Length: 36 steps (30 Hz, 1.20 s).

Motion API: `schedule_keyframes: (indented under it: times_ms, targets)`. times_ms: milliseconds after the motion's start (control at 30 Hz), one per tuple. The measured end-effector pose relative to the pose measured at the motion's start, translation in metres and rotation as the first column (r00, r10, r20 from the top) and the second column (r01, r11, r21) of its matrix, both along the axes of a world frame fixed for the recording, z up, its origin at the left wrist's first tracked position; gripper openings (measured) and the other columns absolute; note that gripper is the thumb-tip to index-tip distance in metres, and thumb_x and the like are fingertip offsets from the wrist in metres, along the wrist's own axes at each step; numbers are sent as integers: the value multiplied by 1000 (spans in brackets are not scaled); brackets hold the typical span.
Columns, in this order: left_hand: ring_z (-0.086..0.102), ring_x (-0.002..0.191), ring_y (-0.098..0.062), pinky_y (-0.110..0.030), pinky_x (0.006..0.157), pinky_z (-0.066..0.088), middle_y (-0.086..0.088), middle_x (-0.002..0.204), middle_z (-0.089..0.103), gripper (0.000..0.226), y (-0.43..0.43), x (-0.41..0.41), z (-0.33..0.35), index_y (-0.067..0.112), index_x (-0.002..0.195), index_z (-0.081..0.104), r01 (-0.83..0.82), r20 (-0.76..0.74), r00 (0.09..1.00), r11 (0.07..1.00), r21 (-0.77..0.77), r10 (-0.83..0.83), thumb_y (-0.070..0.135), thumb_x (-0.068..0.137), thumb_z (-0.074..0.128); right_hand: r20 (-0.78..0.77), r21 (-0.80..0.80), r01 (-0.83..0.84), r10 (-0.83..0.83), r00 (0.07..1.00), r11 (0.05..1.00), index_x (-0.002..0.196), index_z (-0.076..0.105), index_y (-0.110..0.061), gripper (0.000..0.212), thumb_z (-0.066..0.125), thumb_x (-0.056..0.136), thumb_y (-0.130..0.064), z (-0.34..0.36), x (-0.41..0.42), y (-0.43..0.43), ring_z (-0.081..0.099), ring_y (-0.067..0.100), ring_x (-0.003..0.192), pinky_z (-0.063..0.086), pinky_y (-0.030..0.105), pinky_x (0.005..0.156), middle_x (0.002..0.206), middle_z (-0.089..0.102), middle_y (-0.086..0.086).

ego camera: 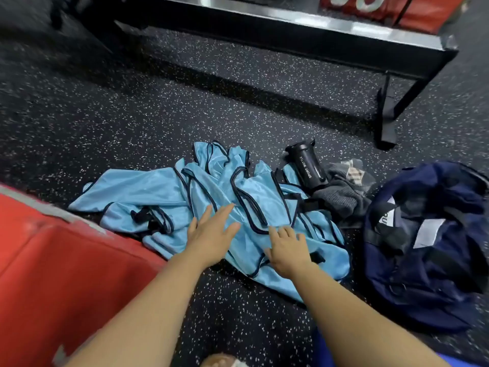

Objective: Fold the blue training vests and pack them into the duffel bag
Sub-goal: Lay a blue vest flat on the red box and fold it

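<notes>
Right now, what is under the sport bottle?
The sport bottle lies with its near end on a grey knit cloth, next to the blue vests. What lies beneath the cloth is covered.

Dark speckled floor [132, 115] with gear spread across it.

A rumpled heap of light blue training vests [148, 192] with dark trim lies in the middle, unfolded. Just beside its far right edge a black bottle [308, 168] (printed "SPORT BOTTLE") lies on its side, touching a crumpled grey cloth [341, 194]. A navy duffel bag [428, 260] sags on the floor to the right, near the heap. A red pad [53, 260] covers the near left corner, its edge meeting the vests. A black metal bench [387, 120] stands farther back.
</notes>
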<state>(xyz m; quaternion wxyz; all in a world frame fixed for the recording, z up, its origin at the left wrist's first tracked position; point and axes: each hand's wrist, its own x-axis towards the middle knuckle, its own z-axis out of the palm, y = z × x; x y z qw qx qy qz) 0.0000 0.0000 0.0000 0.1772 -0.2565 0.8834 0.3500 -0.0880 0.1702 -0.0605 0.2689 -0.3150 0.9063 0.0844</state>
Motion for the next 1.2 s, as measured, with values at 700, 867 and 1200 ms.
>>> schedule_keyframes:
  times_ms: [700, 867, 1200]
  targets:
    - [6, 151, -18, -41, 119, 12, -2, 163, 12, 52, -17, 4, -3, 41, 153, 18, -157, 62, 986, 987, 30, 155, 45, 103, 35, 204, -716, 482, -509, 836, 504, 67, 41, -18, 20, 39, 81, -32, 52, -39, -42, 45, 27, 61, 32, 38, 57, 59, 50, 4]
    - [17, 149, -22, -44, 118, 22, -6, 162, 18, 54, -12, 7, 32, 41, 152, 20, -160, 35, 987, 987, 24, 160, 44, 102, 38, 259, -741, 491, -479, 839, 458, 75, 50, -14, 22, 42, 83, -33, 93, -35, -37, 51, 31, 67, 40, 39, 62, 62, 55, 5]
    - [42, 136, -18, -41, 112, 36, 2, 150, 44, 54, 17, 2, 110, 29, 147, 39, -169, -76, 982, 984, 47, 173, 40, 97, 55, 441, -717, 502, -244, 864, 483, 63, 56, -26, 25, 67, 83, -18, 157, -40, -33, 49, 14, 60, 46, 37, 65, 58, 55, -10]
